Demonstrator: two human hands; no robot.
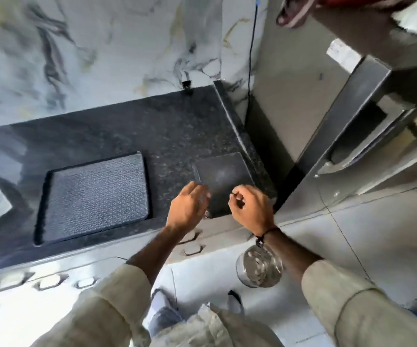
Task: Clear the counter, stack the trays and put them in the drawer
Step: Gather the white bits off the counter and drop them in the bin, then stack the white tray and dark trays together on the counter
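A large black tray (95,196) with a diamond-textured surface lies flat on the dark granite counter (132,126), left of centre. A smaller smooth black tray (223,175) lies at the counter's right end, near the front edge. My left hand (187,207) hovers at this small tray's near left corner with fingers apart, holding nothing. My right hand (250,206) is over the tray's near right corner, fingers curled in; nothing shows in its grip. The picture is blurred by motion, so contact with the tray is unclear.
Drawer fronts with hexagonal pulls (50,284) run below the counter edge. A steel container with a lid (260,267) stands on the tiled floor under my right wrist. A steel fridge with a handle (360,146) stands to the right. A marble wall rises behind the counter.
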